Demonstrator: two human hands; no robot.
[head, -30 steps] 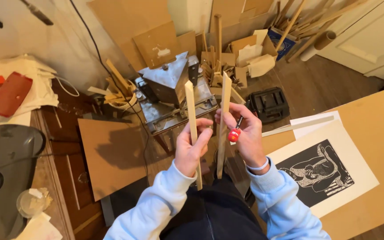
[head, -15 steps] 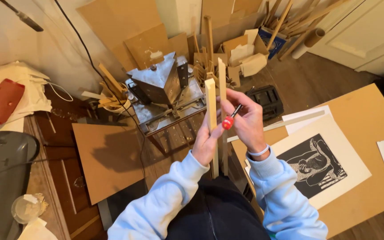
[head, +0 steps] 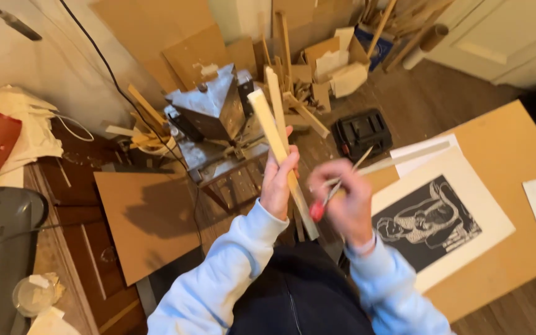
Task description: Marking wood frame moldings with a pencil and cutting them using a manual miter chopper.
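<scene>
Two pale wooden strips stand up out of my left hand, my fingers curled tight around them just above their lower ends, the tops leaning away from me. Just right of those fingers, my right hand pinches a thin tool with a red handle; the hand is blurred, so I cannot tell each finger's place. Beyond my left fingertips stands a grey metal machine. Right of my right hand, a black-and-white print lies on a tan board. Left of my wrist lies a brown panel.
</scene>
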